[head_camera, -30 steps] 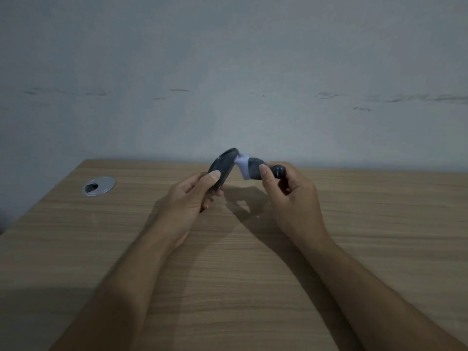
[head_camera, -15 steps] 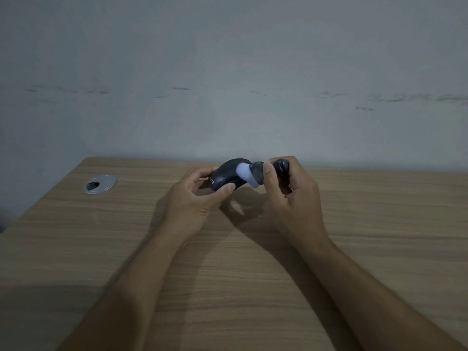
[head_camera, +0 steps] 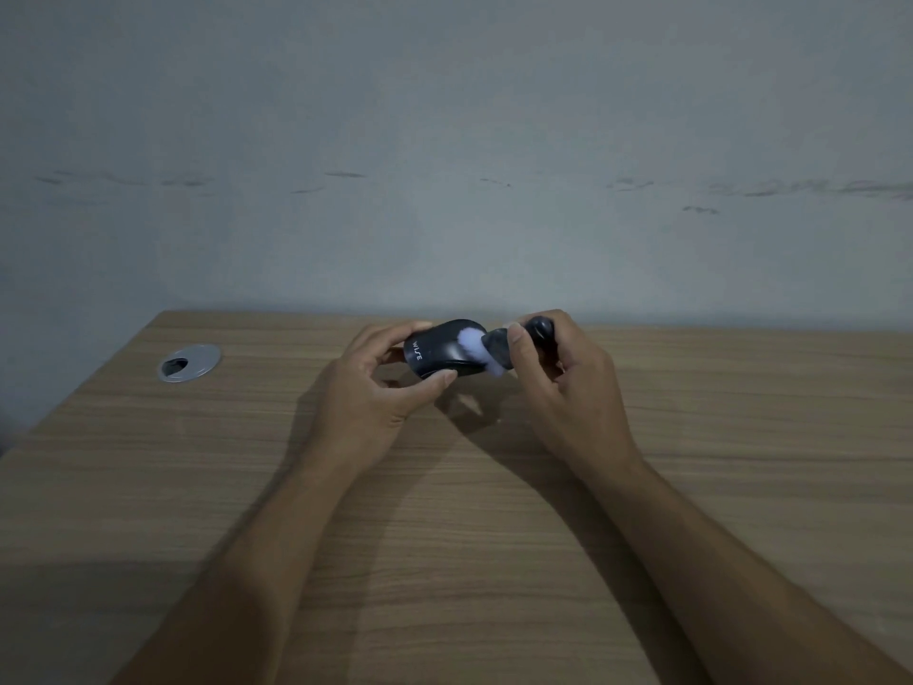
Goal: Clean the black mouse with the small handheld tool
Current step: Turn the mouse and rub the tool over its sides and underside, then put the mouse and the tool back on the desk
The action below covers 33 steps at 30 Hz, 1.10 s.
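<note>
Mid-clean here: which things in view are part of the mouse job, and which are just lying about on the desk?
In the job:
- black mouse, held off the desk in the left hand
- small handheld tool, in the right hand, its pale tip against the mouse

Just lying about:
- round metal cable grommet, set in the wooden desk at far left

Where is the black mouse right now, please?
The black mouse is centre frame, held above the desk in the left hand, the tool brushing its right end.
</note>
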Available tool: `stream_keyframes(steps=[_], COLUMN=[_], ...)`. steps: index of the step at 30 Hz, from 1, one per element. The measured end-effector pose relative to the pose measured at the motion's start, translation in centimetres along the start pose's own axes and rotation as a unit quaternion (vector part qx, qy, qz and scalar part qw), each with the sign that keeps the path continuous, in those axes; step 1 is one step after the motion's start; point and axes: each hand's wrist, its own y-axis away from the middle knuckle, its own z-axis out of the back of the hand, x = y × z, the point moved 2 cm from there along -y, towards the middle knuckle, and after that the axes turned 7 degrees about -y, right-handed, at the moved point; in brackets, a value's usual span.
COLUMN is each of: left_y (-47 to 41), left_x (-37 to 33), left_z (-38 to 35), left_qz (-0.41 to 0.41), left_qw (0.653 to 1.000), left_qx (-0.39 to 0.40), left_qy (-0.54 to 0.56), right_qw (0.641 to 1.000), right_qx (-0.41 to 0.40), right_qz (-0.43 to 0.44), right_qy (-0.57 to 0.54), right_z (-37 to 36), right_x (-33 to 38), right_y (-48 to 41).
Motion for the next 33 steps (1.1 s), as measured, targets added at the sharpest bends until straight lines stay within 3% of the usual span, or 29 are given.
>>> stream_keyframes(steps=[6, 12, 19, 26, 33], left_y=[0.4, 0.6, 0.5, 0.5, 0.4], left_x=[-0.8, -1.3, -0.9, -1.0, -0.9], left_z=[-0.5, -0.3, -0.5, -0.4, -0.4], left_qz=[-0.036, -0.063, -0.052, -0.039, 0.008], left_qw=[0.998, 0.994, 0.996, 0.996, 0.997], left_qx=[0.041, 0.002, 0.005, 0.005, 0.007], left_qy=[-0.030, -0.094, -0.066, -0.078, -0.072], right_qw=[0.999, 0.997, 0.998, 0.999, 0.994], right_qx=[-0.034, 0.048, -0.038, 0.029, -0.016], right_qz=[-0.005, 0.066, -0.038, 0.021, -0.059], right_qy=[0.034, 0.016, 0.044, 0.003, 0.086], right_z=[0.5, -0.6, 0.9, 0.0, 1.5], right_x=[-0.7, 1.3, -1.2, 0.8, -2.5], right_y=[-0.2, 0.3, -0.3, 0.3, -0.7])
